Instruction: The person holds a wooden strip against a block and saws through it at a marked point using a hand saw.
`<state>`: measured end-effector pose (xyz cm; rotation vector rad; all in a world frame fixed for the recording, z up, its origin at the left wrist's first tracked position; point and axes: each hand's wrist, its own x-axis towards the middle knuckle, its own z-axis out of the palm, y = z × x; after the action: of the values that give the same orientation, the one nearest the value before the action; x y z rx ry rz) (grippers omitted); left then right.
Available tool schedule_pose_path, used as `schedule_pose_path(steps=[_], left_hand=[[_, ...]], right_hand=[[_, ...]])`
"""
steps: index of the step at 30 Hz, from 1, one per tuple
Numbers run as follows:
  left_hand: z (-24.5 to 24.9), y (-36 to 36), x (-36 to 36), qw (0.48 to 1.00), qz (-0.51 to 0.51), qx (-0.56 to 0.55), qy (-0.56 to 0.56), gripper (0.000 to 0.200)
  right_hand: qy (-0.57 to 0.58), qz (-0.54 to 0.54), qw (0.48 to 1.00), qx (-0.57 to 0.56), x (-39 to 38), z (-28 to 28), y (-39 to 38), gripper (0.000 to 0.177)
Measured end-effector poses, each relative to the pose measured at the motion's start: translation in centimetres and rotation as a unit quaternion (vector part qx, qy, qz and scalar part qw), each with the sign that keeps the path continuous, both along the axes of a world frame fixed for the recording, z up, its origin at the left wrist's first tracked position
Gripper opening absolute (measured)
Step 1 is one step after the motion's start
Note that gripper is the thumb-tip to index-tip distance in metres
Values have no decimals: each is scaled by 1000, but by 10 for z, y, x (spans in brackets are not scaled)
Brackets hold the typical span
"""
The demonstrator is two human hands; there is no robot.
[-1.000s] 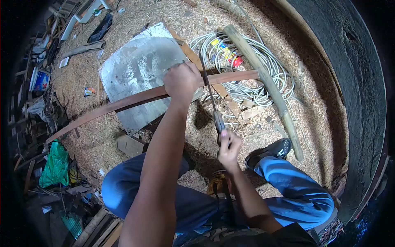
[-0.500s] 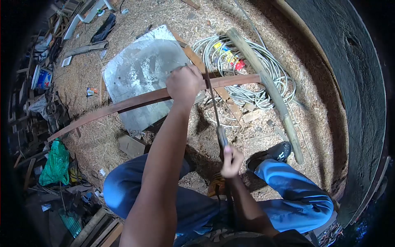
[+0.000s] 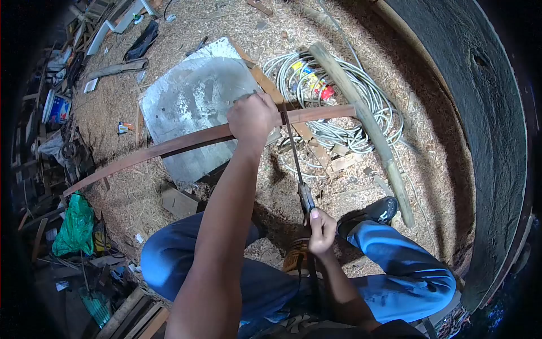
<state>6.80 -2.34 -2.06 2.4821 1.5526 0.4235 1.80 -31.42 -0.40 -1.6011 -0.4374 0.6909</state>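
Note:
My left hand [image 3: 252, 116] is closed over a long, curved reddish-brown wooden strip [image 3: 175, 141], pressing it from above near the metal sheet. My right hand [image 3: 322, 231] grips the handle of a handsaw [image 3: 296, 161]. Its narrow blade, seen almost edge-on, crosses the strip just right of my left hand; its teeth cannot be made out. The strip's right end rests against a pale round pole [image 3: 370, 121]. Under its middle lies a worn grey metal sheet [image 3: 186, 90].
A coil of grey cable [image 3: 389, 116] lies beneath the pole. A dark, rough curved slab [image 3: 491, 113] rises at the right. To the left are a green plastic bag [image 3: 76, 226] and piled scrap. Wood shavings cover the ground, and my shoe [image 3: 384, 209] stands near the pole's lower end.
My right hand has drawn the handsaw slightly back toward my body, its blade still across the strip. My left hand keeps its hold in nearly the same place.

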Motion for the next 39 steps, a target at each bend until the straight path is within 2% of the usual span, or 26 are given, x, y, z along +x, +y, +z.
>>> schedule_pose_path(steps=[1,2,6,11,13,14,15,17,18,21,22,25,26,29,32,35,39], left_hand=[[0,0,0,1000,-1,4,-1,46],[0,1,0,1000,-4,8,-1,46],[-3,0,-1,1000,-3,6,1,45],[-1,0,1,1000,9,10,4,44],[-3,1,0,1000,10,14,-4,44],[-4,1,0,1000,7,19,-11,43],[-3,2,1,1000,6,20,-10,43],[-2,1,0,1000,0,25,-6,43],[-4,0,-2,1000,1,23,-5,43],[-5,2,-1,1000,5,27,-2,42],[-5,2,-1,1000,4,27,-3,42],[-3,3,0,1000,2,25,-7,42],[-3,2,-1,1000,-1,24,-5,42],[-3,1,-1,999,3,46,-13,39],[-5,1,0,999,7,35,8,40],[-2,1,0,1000,13,27,5,40],[-5,2,1,1000,11,28,5,40]], right_hand=[[13,-16,1000,4,2,8,4,40],[73,4,996,-41,12,13,8,40],[123,24,992,-33,37,4,47,42],[132,29,989,-62,10,15,6,39],[183,12,982,-52,7,18,1,38],[97,16,994,-49,11,11,9,38],[97,15,994,-48,18,10,21,38],[161,15,980,-115,28,9,47,39],[65,-5,989,-131,25,1,55,43],[76,-29,990,-117,17,14,37,44],[1,-65,995,-74,5,7,28,46],[27,-32,994,-97,-6,7,6,48],[-6,-44,994,-99,-6,2,11,49],[12,-39,992,-122,20,-3,59,49],[34,-46,991,-123,26,7,71,49],[6,-46,993,-110,2,13,24,50],[13,-38,992,-116,5,8,16,51]])
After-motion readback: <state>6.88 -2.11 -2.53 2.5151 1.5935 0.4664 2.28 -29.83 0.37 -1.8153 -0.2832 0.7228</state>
